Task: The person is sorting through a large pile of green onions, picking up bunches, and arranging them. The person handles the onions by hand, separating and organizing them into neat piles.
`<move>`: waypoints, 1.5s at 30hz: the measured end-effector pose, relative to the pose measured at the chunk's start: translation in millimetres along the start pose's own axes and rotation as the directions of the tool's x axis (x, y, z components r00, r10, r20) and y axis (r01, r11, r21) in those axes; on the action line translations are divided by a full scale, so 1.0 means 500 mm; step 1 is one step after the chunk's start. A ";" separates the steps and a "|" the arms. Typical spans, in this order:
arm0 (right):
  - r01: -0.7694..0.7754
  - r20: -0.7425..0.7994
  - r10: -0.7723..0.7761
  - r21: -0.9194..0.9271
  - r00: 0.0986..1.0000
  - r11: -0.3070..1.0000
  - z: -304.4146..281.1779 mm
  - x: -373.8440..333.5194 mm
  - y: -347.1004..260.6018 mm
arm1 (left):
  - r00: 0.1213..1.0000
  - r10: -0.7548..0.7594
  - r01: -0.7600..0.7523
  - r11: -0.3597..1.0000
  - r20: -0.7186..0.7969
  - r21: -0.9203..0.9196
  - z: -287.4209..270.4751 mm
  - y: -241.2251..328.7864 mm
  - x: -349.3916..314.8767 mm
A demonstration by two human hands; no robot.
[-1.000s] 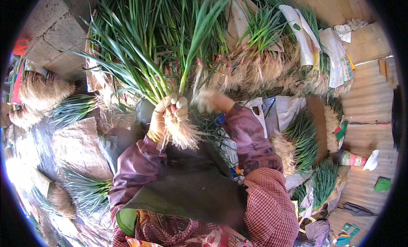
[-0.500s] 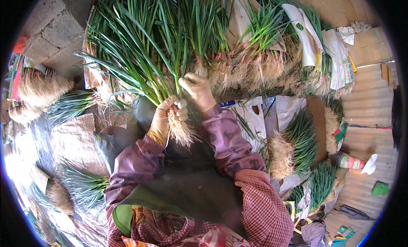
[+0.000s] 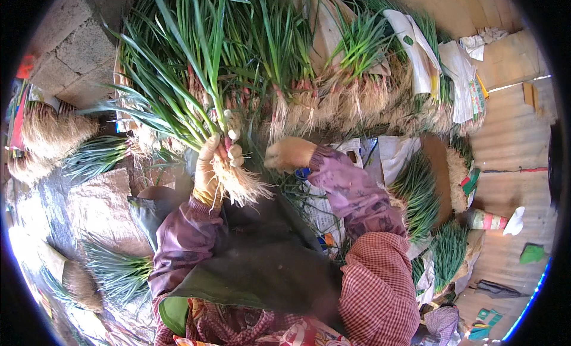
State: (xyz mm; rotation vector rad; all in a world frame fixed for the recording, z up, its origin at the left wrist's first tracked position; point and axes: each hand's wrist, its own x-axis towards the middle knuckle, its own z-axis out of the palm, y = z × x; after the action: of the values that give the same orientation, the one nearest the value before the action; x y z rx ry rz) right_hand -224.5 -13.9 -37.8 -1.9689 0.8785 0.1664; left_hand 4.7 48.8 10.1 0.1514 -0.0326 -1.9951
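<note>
Left hand point(image 3: 207, 167), in a pale yellowish glove: fingers point(image 3: 235, 149) clamped round a bunch of green onions point(image 3: 191, 130) just above the roots. Bunch is up in front of the body, mid-scene, tilted: leaves fan to the far left, pale roots hang toward the near right. Leaf tips overlap the big far pile of onions point(image 3: 285, 54), so hard to split the two there.

Right hand point(image 3: 291, 154), same kind of glove: right of the bunch, apart from it. Fingers look curled, but it's a bit blurred; can't tell if they're fully together or pinching anything. Loose green leaves point(image 3: 297, 188) lie just nearside of it, by a white printed sheet point(image 3: 321, 212).

Around: dark apron point(image 3: 262, 257) over the lap. Right side: one onion stack point(image 3: 416, 191), another bundle point(image 3: 449, 254) nearer, corrugated sheet point(image 3: 505, 149) beyond. Left side: one bundle point(image 3: 98, 157) farther, another point(image 3: 116, 265) nearer. Block wall point(image 3: 77, 48) far left. White sacking point(image 3: 413, 51) over the far pile's right end.
</note>
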 end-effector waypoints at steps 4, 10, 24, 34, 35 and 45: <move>-0.369 -0.767 0.385 0.208 0.514 0.906 -0.126 0.018 0.016 | 0.990 -0.141 0.139 0.988 0.022 0.060 -0.006 -0.033 0.022; -0.565 -0.700 0.479 0.129 0.530 0.815 -0.260 0.091 0.020 | 0.987 -0.105 0.123 0.980 -0.120 0.158 -0.012 -0.045 0.030; 0.303 -0.589 0.321 0.721 0.742 0.623 -0.049 0.059 -0.042 | 0.938 -0.159 0.277 0.880 -0.309 0.386 -0.054 -0.070 0.061; -0.101 -0.841 -0.017 -0.085 0.540 0.991 0.008 0.042 -0.003 | 0.975 -0.189 0.197 0.979 -0.117 0.057 -0.033 -0.048 0.034; -0.174 -0.896 0.127 0.056 0.427 0.983 0.008 0.051 0.065 | 0.979 -0.201 0.204 0.975 -0.039 0.085 0.005 -0.056 0.030; 0.505 -0.508 0.186 0.860 0.841 0.071 0.008 0.078 -0.095 | 0.974 -0.120 0.143 0.983 -0.191 0.115 -0.029 -0.056 0.020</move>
State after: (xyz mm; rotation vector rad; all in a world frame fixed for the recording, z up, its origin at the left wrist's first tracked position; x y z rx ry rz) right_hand -164.4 -16.2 -23.8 -0.6352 0.6895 -0.9852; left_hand -22.7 52.1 -7.8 0.4295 -0.0330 -2.1039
